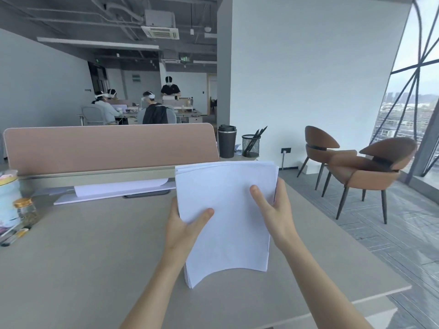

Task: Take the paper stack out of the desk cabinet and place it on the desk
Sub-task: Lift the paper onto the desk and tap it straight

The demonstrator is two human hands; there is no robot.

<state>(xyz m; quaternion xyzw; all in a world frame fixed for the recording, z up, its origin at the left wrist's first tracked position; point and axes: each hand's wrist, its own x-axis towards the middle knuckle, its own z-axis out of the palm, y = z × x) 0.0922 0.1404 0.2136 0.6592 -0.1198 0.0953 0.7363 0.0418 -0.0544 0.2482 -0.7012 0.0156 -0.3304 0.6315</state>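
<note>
A thick white paper stack (228,205) stands nearly upright over the beige desk (95,252), right of centre. Its lower edge bows and its bottom left corner touches the desk top. My left hand (183,224) grips the stack's left edge, thumb across the front sheet. My right hand (275,207) grips the right edge, thumb on the front and fingers behind. The desk cabinet is out of view.
A pink partition screen (109,146) runs along the desk's back, with a white tray and paper (114,189) below it. A black cup (227,141) and mesh pen holder (251,146) stand back right. Jars and pens (21,210) sit far left. Two brown chairs (356,167) stand right.
</note>
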